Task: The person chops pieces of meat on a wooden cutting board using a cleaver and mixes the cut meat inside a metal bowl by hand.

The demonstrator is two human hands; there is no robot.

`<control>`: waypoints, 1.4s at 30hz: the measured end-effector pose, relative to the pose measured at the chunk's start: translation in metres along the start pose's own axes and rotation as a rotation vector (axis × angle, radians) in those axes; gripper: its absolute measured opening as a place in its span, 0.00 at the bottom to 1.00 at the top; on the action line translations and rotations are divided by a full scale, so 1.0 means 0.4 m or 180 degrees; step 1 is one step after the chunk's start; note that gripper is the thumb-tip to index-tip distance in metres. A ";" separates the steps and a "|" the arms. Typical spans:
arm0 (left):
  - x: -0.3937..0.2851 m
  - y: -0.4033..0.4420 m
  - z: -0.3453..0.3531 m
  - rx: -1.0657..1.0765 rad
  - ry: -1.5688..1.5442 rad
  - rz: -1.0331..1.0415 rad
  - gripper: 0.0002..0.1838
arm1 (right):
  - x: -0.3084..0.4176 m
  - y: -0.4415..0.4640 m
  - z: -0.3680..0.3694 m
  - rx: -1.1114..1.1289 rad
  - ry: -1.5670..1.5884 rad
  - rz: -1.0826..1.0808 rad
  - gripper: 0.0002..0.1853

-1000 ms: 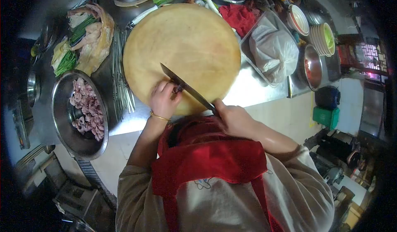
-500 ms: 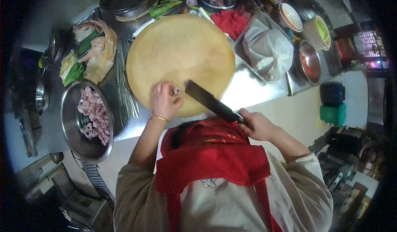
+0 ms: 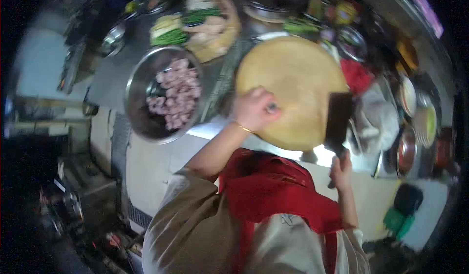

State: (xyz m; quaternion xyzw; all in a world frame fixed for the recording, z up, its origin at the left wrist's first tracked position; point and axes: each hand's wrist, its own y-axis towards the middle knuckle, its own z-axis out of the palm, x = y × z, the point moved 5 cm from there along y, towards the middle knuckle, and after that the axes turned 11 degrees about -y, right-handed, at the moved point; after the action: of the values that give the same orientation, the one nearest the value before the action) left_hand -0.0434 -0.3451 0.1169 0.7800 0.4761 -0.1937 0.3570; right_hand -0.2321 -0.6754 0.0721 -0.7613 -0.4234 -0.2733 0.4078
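My left hand [image 3: 255, 111] is closed over the left part of the round cutting board [image 3: 293, 73]. A small greyish bit of a meat piece [image 3: 271, 108] shows between its fingers, blurred. In my right hand [image 3: 341, 170] is the handle of a cleaver [image 3: 338, 122], its broad dark blade pointing away from me over the board's right edge. Left of the board stands a steel bowl [image 3: 138, 110] with many small chunks of pink raw meat [image 3: 181, 91] in it.
Behind the bowl lie a large pale piece of poultry [image 3: 210, 32] and cut greens [image 3: 168, 37]. Thin metal skewers [image 3: 223, 76] lie between bowl and board. To the right are a red cloth [image 3: 355, 76], a white plastic bag [image 3: 376, 117] and stacked bowls [image 3: 426, 125].
The view has swung left, so everything sits further right. The cleaver has gone from the board's middle to its right edge. My left hand has moved to the left part of the board.
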 end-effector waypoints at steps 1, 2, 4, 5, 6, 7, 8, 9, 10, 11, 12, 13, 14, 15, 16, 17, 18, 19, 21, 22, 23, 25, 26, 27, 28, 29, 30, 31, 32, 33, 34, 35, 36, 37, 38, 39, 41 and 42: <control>0.033 -0.013 -0.093 -0.0469 -0.0062 -0.0112 0.15 | 0.014 -0.004 -0.004 -0.0044 0.0135 0.0069 0.12; 0.098 -0.029 -0.194 -0.0848 0.0122 -0.0309 0.16 | 0.014 -0.002 -0.004 -0.0058 0.0000 0.0051 0.12; 0.304 -0.100 -0.367 -0.1581 -0.0353 -0.1181 0.19 | -0.017 0.023 -0.014 -0.0072 -0.0088 -0.0268 0.12; 0.406 -0.145 -0.435 -0.1327 0.0486 -0.1494 0.21 | -0.048 0.038 -0.016 -0.0068 -0.0152 -0.0347 0.13; 0.478 -0.180 -0.475 -0.1170 0.0875 -0.1408 0.21 | -0.034 0.038 -0.010 -0.0007 -0.0099 -0.0258 0.13; 0.535 -0.190 -0.501 -0.0615 0.1167 -0.1949 0.21 | -0.011 0.034 -0.009 0.0037 -0.0048 -0.0155 0.13; 0.575 -0.197 -0.503 -0.0366 0.1506 -0.2171 0.22 | 0.002 0.033 -0.006 0.0019 -0.0059 -0.0123 0.13; 0.583 -0.197 -0.503 -0.0104 0.1827 -0.2402 0.23 | 0.012 0.031 -0.007 0.0004 -0.0090 -0.0082 0.13; 0.606 -0.191 -0.496 -0.0108 0.1759 -0.2380 0.22 | 0.020 0.030 -0.008 -0.0011 -0.0127 -0.0043 0.13; 0.643 -0.174 -0.489 -0.0109 0.1688 -0.2356 0.22 | 0.029 0.030 -0.006 0.0002 -0.0130 -0.0026 0.13; 0.683 -0.160 -0.479 -0.0105 0.1617 -0.2331 0.21 | 0.035 0.027 -0.004 0.0014 -0.0131 -0.0004 0.13; 0.740 -0.161 -0.463 0.0011 0.1446 -0.2242 0.22 | 0.039 0.023 -0.005 0.0027 -0.0128 0.0022 0.12; 0.812 -0.169 -0.448 0.0124 0.1277 -0.2147 0.22 | 0.049 0.015 -0.002 0.0014 -0.0225 0.0130 0.12; 0.829 -0.155 -0.435 0.0235 0.1110 -0.2042 0.23 | 0.068 0.007 0.005 -0.0003 -0.0315 0.0236 0.12; 0.861 -0.153 -0.421 0.0384 0.0604 -0.2555 0.24 | 0.078 0.003 0.008 -0.0024 -0.0393 0.0335 0.12; 0.869 -0.151 -0.412 0.0407 0.0601 -0.2551 0.23 | 0.079 0.005 0.009 -0.0054 -0.0519 0.0309 0.12; 0.874 -0.156 -0.407 0.0432 0.0608 -0.2548 0.22 | 0.079 0.004 0.011 -0.0077 -0.0636 0.0287 0.11; 0.885 -0.164 -0.403 0.0456 0.0625 -0.2543 0.21 | 0.079 0.004 0.016 -0.0097 -0.0745 0.0264 0.11; 0.876 -0.168 -0.397 0.0140 0.0682 -0.2272 0.20 | 0.095 0.000 0.018 -0.0075 -0.0829 0.0244 0.11; 0.826 -0.158 -0.404 0.0066 0.0588 -0.2279 0.20 | 0.098 -0.002 0.018 -0.0061 -0.0869 0.0226 0.11; 0.797 -0.145 -0.410 -0.0010 0.0493 -0.2280 0.20 | 0.087 0.000 0.017 -0.0032 -0.0899 0.0114 0.11; 0.864 -0.182 -0.426 -0.0776 -0.0247 -0.2499 0.20 | 0.056 0.016 0.001 0.0022 -0.0983 -0.0127 0.11; 0.853 -0.202 -0.441 -0.1409 -0.1153 -0.2712 0.20 | 0.045 0.021 -0.005 0.0028 -0.0898 -0.0100 0.11; 0.841 -0.224 -0.452 -0.2024 -0.2074 -0.2871 0.20 | 0.034 0.025 -0.007 0.0037 -0.0807 -0.0071 0.11; 0.794 -0.208 -0.456 -0.1980 -0.3981 -0.2272 0.23 | 0.039 0.026 -0.003 0.0054 -0.0714 -0.0032 0.11; 0.749 -0.205 -0.445 -0.1807 -0.4467 -0.2180 0.24 | 0.044 0.024 0.001 0.0068 -0.0562 0.0105 0.11; 0.611 -0.163 -0.431 -0.1608 -0.4968 -0.2105 0.26 | 0.085 0.012 0.009 0.0073 -0.0425 0.0268 0.11; 0.503 -0.130 -0.403 -0.1373 -0.5492 -0.2039 0.27 | 0.101 0.001 0.001 0.0050 -0.0298 0.0455 0.11; 0.445 -0.114 -0.360 -0.1004 -0.5678 -0.1942 0.29 | 0.039 0.023 -0.004 0.0093 -0.0091 0.0092 0.11; 0.394 -0.099 -0.304 -0.0607 -0.5890 -0.1839 0.31 | 0.032 0.029 -0.005 0.0154 0.0076 0.0250 0.12; 0.336 -0.079 -0.242 -0.0179 -0.6114 -0.1719 0.32 | 0.039 0.034 -0.007 0.0010 -0.0230 0.0236 0.10; 0.274 -0.065 -0.175 0.0032 -0.6223 -0.1851 0.32 | 0.068 0.032 -0.010 0.0053 -0.0434 0.0267 0.08; 0.193 -0.041 -0.116 0.0295 -0.6322 -0.1903 0.31 | 0.090 0.029 -0.014 0.0065 -0.0552 0.0207 0.08; 0.117 -0.027 -0.051 0.0558 -0.6409 -0.1961 0.29 | 0.084 0.033 -0.017 0.0150 -0.0574 0.0097 0.09; 0.073 -0.030 0.030 0.0728 -0.6319 -0.2191 0.28 | 0.093 0.033 -0.020 0.0123 -0.0710 0.0072 0.09; 0.039 -0.036 0.103 0.0881 -0.6193 -0.2409 0.27 | 0.079 0.041 -0.021 0.0157 -0.0895 -0.0122 0.10; -0.008 -0.041 0.217 0.1049 -0.5450 -0.2260 0.26 | 0.115 0.032 -0.033 0.0345 -0.1221 0.0126 0.17; -0.021 -0.038 0.262 0.1047 -0.4855 -0.1908 0.27 | 0.107 0.031 -0.031 0.0306 -0.1293 -0.0142 0.17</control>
State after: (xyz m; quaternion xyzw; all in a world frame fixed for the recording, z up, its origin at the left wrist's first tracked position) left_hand -0.0567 -0.4234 0.0465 0.3174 0.2568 -0.8223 0.3963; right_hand -0.2012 -0.6717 0.1063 -0.7710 -0.5262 -0.1027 0.3438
